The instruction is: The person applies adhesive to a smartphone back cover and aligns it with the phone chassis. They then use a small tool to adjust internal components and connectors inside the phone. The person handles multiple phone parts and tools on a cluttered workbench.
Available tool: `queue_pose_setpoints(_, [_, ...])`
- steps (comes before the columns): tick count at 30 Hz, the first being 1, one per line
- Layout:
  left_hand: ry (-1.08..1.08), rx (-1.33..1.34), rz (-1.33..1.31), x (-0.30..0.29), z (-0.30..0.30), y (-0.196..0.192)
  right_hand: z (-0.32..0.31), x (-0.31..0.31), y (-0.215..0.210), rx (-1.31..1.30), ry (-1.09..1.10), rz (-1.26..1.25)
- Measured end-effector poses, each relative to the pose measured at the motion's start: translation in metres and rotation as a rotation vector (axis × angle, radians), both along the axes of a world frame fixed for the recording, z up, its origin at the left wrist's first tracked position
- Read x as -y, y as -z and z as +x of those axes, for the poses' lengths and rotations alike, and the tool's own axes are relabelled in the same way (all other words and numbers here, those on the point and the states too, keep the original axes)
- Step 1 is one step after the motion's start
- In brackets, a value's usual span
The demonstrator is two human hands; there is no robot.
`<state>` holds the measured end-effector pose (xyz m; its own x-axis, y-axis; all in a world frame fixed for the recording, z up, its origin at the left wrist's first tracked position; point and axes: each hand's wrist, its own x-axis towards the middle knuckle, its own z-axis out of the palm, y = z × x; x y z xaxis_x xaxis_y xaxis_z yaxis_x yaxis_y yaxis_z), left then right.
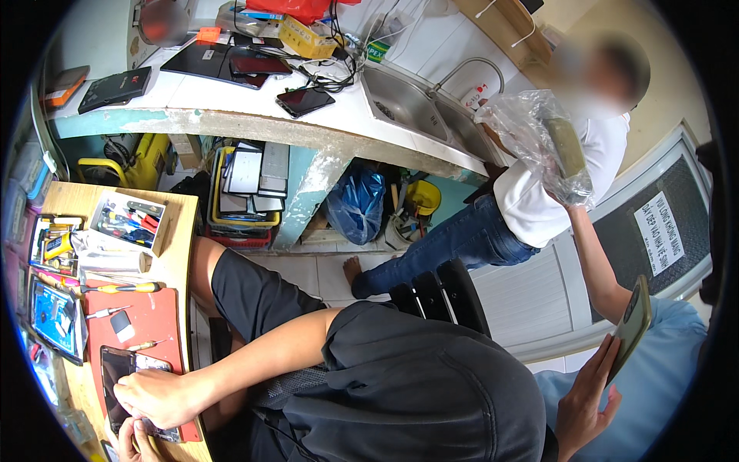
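Observation:
On a red mat (150, 308) at the left of the wooden bench lies an opened smartphone (114, 377), its black screen side showing and inner parts bare along one edge. My right hand (158, 396) rests over it with curled fingers; what they pinch, if anything, is hidden underneath. Cut off by the lower edge, my left hand (137, 444) has its fingertips closed at the phone's near edge. Above the phone on the mat are a small grey-and-white piece (122, 326) and a thin screwdriver (146, 346). A yellow-and-black screwdriver (123, 288) lies at the mat's far edge.
A white box of tools (127, 222) and a blue-lit tablet-like panel (55, 316) stand on the bench. Behind, a counter (192, 92) bears phones, cables and a sink (408, 100). One person in white stands right; another, in blue, holds a phone (633, 327) and touches a plastic bag (566, 146).

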<state>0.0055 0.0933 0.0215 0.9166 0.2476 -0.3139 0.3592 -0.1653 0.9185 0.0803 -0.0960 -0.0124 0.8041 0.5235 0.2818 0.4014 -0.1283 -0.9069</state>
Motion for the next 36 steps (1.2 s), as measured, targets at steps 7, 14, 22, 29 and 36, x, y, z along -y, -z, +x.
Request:
queue_pose_setpoints(7, [0.026, 0.046, 0.06, -0.009, -0.003, 0.008, 0.0, -0.001, 0.001, -0.081, -0.008, -0.076])
queue_pose_setpoints(14, [0.074, 0.148, 0.187, -0.003, 0.004, 0.005, -0.003, -0.001, -0.007, -0.119, -0.003, -0.031])
queue_pose_setpoints(22, [0.138, 0.382, 0.51, 0.009, -0.002, -0.002, 0.017, 0.062, -0.011, 0.364, 0.029, -0.166])
queue_pose_setpoints(29, [0.127, 0.491, 0.352, 0.021, 0.008, -0.02, 0.036, 0.092, -0.054, 0.251, -0.115, -0.424])
queue_pose_setpoints(36, [0.114, 0.522, 0.362, 0.021, 0.011, -0.016, 0.059, 0.083, -0.051, 0.6, -0.414, -0.556])
